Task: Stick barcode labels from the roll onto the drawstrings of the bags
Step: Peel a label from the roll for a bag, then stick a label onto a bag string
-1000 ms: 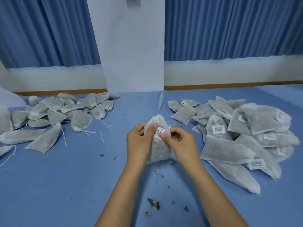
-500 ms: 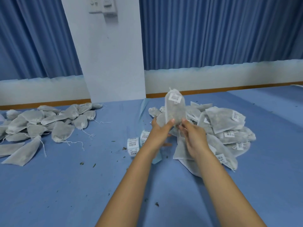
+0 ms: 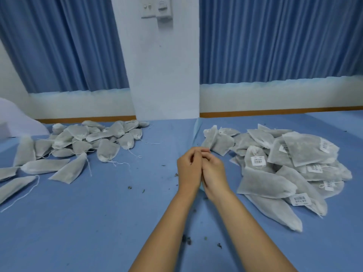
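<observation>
My left hand [image 3: 189, 169] and my right hand [image 3: 213, 173] are pressed together low over the middle of the blue table [image 3: 98, 213]. Their backs face me and the fingers are curled. Whatever lies between or under them is hidden, and no label roll shows. A sliver of pale blue strip [image 3: 201, 187] peeks out between the wrists. On the left lies a pile of unlabelled grey bags [image 3: 78, 142] with loose white drawstrings. On the right is a pile of bags [image 3: 284, 163] carrying barcode labels [image 3: 258, 160].
A white pillar [image 3: 165, 75] rises behind the table's middle, with blue curtains on both sides. Dark crumbs [image 3: 186, 239] are scattered on the cloth near my forearms. A white object [image 3: 15, 124] sits at the far left edge.
The labelled bag that both hands held up half a second ago is out of my hands. The hands have dropped and closed together at the table's middle, where the label roll was.
</observation>
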### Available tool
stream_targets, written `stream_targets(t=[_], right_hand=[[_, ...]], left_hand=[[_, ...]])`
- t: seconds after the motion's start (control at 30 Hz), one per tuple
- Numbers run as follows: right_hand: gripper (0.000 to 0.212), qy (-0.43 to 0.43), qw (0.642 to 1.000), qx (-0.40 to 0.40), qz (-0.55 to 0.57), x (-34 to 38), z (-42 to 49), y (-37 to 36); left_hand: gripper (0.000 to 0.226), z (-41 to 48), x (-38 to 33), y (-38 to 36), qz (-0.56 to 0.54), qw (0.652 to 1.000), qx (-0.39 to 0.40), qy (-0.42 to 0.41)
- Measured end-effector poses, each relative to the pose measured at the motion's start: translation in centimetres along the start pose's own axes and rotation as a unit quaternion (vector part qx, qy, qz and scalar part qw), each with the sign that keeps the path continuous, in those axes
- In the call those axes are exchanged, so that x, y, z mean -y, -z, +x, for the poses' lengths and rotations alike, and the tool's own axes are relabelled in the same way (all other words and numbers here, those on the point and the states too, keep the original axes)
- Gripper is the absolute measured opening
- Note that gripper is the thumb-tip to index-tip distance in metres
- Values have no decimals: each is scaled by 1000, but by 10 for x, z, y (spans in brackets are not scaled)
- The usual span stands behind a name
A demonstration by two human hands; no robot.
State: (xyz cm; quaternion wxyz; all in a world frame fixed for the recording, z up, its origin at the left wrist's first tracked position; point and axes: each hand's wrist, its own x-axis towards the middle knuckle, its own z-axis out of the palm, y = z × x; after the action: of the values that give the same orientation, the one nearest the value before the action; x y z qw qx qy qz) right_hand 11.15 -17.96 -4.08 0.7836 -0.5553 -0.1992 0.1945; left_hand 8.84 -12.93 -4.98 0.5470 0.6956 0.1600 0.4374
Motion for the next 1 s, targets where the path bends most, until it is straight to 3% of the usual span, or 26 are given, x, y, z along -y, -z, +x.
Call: stream_targets(t=[0.1, 0.23, 0.37, 0.47, 0.57, 0.7, 0.87, 1.0], right_hand=[[21, -11, 999, 39, 12, -20, -4, -54], [27, -60, 996, 67, -15, -63, -3, -112], [17, -53, 978, 86, -181, -107, 16, -139], [15, -14, 955, 98, -279, -129, 26, -143], [27, -13, 955, 104, -277, -139, 35, -141], [26, -1, 952, 117, -283, -142, 37, -139], [24, 16, 949, 125, -288, -144, 37, -138], [24, 12, 950, 123, -288, -144, 35, -138]], left_hand=[[31, 11, 19, 54, 9, 998, -56, -21], [31, 21, 56, 126, 89, 994, -52, 25], [25, 34, 93, 185, 249, 965, -25, 81], [42, 51, 110, 214, 336, 933, 30, 121], [49, 83, 119, 229, 400, 904, 51, 140], [37, 121, 134, 245, 445, 872, -47, 198], [33, 147, 144, 256, 528, 814, -48, 237], [30, 151, 147, 252, 524, 813, -73, 242]])
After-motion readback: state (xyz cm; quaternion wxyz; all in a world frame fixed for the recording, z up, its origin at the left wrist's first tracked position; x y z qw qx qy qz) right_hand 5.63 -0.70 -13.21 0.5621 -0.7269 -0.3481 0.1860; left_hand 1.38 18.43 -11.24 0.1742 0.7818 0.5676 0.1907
